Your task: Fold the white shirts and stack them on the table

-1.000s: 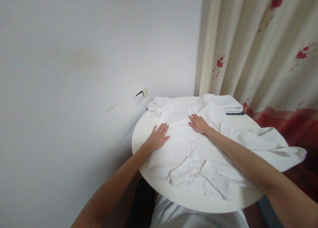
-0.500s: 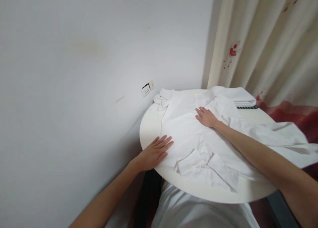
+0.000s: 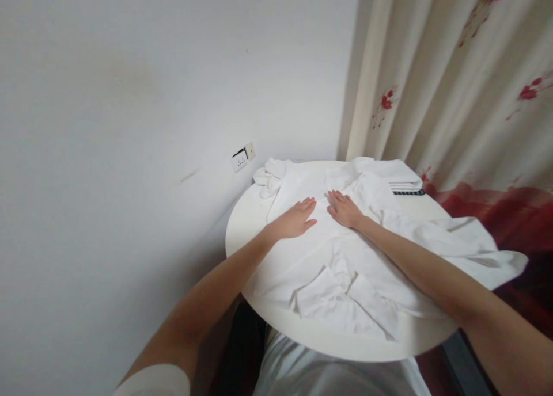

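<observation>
A white collared shirt (image 3: 302, 263) lies spread over a round white table (image 3: 242, 229), its collar toward me at the near edge. One sleeve trails off the table's right side. On the shirt's middle my left hand (image 3: 296, 219) rests flat, fingers stretched out. Just right of it my right hand (image 3: 344, 209) also lies flat on the cloth, fingers extended and pointing away from me. Neither hand grips the fabric. A bunched bit of white cloth (image 3: 270, 178) sits at the table's far left.
Folded white cloth (image 3: 401, 173) lies at the far right of the table, above a dark spiral-like strip (image 3: 408, 193). A wall with a socket (image 3: 239, 161) borders the left. A cream curtain with red flowers (image 3: 415, 96) hangs behind on the right.
My left hand has slid from the shirt's left edge forward and inward, closer to my right hand. My right hand stays at about the same spot on the shirt. The view has shifted slightly.
</observation>
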The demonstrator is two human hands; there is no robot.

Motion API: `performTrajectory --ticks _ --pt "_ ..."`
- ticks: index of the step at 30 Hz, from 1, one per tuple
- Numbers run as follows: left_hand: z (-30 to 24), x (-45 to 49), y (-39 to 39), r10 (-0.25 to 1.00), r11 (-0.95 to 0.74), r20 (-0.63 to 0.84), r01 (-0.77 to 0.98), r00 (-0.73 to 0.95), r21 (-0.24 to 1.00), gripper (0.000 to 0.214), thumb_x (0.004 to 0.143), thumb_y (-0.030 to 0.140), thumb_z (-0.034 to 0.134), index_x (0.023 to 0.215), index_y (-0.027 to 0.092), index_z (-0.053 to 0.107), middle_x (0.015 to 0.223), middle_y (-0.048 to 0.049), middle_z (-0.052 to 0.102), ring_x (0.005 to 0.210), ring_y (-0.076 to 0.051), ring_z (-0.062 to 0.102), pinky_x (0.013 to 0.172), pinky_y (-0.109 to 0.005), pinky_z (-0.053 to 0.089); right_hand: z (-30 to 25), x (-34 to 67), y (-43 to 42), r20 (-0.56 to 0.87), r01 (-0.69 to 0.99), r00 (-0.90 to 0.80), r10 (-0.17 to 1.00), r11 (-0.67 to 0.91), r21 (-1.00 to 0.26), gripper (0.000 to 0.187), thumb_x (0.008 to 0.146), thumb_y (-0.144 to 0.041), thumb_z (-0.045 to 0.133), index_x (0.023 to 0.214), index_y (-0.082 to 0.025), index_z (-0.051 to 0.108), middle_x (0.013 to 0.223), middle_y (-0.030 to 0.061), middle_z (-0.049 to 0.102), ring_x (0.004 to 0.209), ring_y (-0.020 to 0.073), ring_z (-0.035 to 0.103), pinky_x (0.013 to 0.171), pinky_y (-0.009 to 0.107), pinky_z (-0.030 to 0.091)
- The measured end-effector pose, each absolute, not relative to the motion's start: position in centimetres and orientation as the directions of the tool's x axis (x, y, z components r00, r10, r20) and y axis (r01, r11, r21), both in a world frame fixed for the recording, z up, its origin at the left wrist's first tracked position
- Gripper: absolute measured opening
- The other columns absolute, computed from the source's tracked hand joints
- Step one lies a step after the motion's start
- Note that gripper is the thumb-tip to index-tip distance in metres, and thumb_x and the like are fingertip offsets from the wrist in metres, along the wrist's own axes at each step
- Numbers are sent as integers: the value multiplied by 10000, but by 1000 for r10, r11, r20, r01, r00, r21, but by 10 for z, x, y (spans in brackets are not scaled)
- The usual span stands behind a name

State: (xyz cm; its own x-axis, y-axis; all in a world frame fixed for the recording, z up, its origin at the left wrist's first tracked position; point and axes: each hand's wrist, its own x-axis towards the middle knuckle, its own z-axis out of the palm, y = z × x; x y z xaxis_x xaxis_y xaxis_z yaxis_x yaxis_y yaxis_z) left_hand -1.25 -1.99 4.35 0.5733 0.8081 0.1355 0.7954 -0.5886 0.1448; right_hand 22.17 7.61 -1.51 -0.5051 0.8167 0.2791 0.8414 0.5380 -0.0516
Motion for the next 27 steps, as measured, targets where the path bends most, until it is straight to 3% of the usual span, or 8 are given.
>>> performTrajectory --ticks 5,12,17,19,21,24,27 --pt "-2 8 19 818 -576 85 807 570 131 649 1044 490 278 1575 118 240 1643 -168 229 1539 -233 168 1231 -436 153 -11 221 77 261 759 -623 738 650 -28 567 1016 -317 278 1517 -87 409 1607 165 339 1502 280 270 1191 482 264" --pt "-7 -2 15 811 -583 129 805 570 108 609 1054 511 258 1560 177 315 1641 -128 263 1534 -235 196 1230 -471 160 -11 243 110 185 690 -709 680 724 -16 596 1036 -447 261 1570 -192 334 1637 116 286 1514 260 242 1198 529 210" --pt "-6 0 16 839 -544 105 826 534 145 586 1044 505 300 1558 225 326 1653 -86 247 1532 -247 201 1225 -477 174 6 280 137 342 790 -605 719 596 144 562 1013 -386 350 1518 -148 417 1610 156 340 1505 290 246 1209 566 75" --pt "-5 -4 17 864 -503 106 848 492 165 567 1037 487 323 1546 237 353 1644 -79 278 1526 -258 222 1218 -486 195 18 294 145 435 841 -527 730 520 148 537 1005 -350 364 1495 -147 444 1593 151 375 1495 290 257 1209 573 49" --pt "-2 -11 18 886 -463 124 867 447 182 536 1027 430 368 1521 226 396 1619 -87 341 1502 -257 289 1206 -461 239 30 308 154 493 930 -343 800 362 61 509 997 -299 358 1464 -134 477 1532 173 457 1442 305 346 1194 577 138" --pt "8 -28 19 905 -411 201 891 374 193 473 995 343 457 1444 201 499 1492 -109 524 1379 -251 478 1146 -384 343 47 331 169 392 987 -62 918 114 -111 469 984 -290 384 1373 -103 568 1352 224 602 1270 342 528 1052 533 393" --pt "22 -47 18 953 -280 179 936 244 212 323 985 340 502 1243 209 646 1225 -97 686 1124 -239 641 995 -340 456 58 347 183 285 986 -25 958 70 -149 404 965 -338 464 1227 -120 682 1205 205 689 1143 348 613 951 505 469"
